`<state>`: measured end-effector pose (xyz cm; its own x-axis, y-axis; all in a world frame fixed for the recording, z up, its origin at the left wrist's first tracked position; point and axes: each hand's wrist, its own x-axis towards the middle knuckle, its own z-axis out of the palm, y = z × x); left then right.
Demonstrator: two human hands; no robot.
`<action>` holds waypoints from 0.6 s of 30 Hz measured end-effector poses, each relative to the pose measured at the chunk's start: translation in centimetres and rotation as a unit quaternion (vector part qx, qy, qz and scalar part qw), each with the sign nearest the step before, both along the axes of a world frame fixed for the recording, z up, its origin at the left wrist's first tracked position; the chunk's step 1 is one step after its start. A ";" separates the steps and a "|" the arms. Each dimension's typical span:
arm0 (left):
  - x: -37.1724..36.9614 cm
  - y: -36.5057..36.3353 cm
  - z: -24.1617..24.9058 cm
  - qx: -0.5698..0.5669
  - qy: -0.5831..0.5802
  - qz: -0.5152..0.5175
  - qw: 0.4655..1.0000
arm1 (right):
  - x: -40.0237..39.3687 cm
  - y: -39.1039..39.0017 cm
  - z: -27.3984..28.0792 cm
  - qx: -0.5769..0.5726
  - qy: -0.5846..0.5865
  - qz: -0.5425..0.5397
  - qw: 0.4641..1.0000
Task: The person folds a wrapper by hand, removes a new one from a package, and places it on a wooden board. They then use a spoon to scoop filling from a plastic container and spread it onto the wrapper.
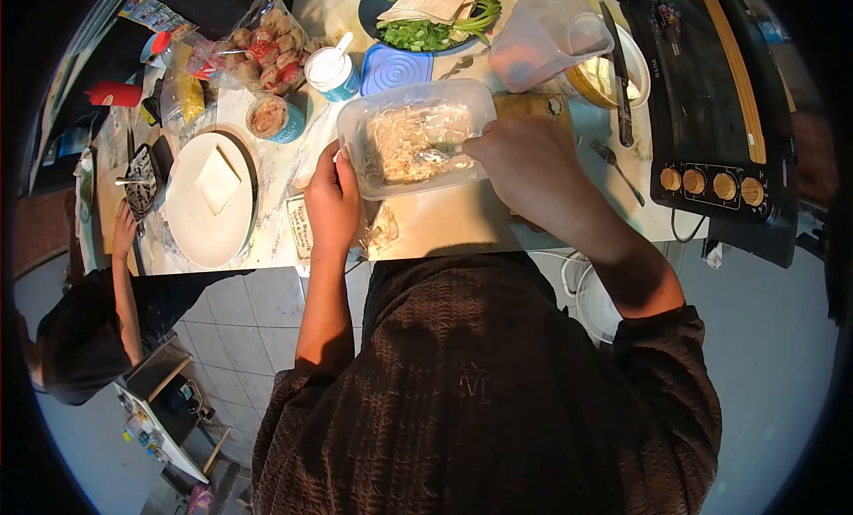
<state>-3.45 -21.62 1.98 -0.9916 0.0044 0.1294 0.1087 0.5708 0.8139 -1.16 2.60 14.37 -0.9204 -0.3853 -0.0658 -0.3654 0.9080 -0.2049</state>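
Head view: left hand [332, 204] grips the left rim of a clear rectangular plastic container [418, 137] of pale shredded food, mid-counter on the marble countertop [444, 222]. Right hand [524, 164] is at its right edge, fingers curled inward; can't tell what they hold. Round white plate [209, 204] sits to the left.

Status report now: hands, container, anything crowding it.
Left hand grips clear plastic container at its left edge. Right hand reaches into it, on shredded food. White plate left, fork right.

Home kitchen: food-laden counter [444, 222], hotplate [711, 97]
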 end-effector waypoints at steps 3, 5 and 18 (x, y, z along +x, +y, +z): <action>0.0 0.2 0.4 -0.002 0.004 0.002 1.000 | -0.6 0.2 0.0 0.017 0.009 0.044 0.999; 0.1 0.3 0.5 0.005 -0.016 0.011 1.000 | -1.1 0.2 -0.4 0.019 0.006 0.054 0.998; -0.1 0.6 0.1 0.045 0.005 0.019 0.999 | -6.5 2.9 -2.5 -0.107 -0.220 0.022 0.969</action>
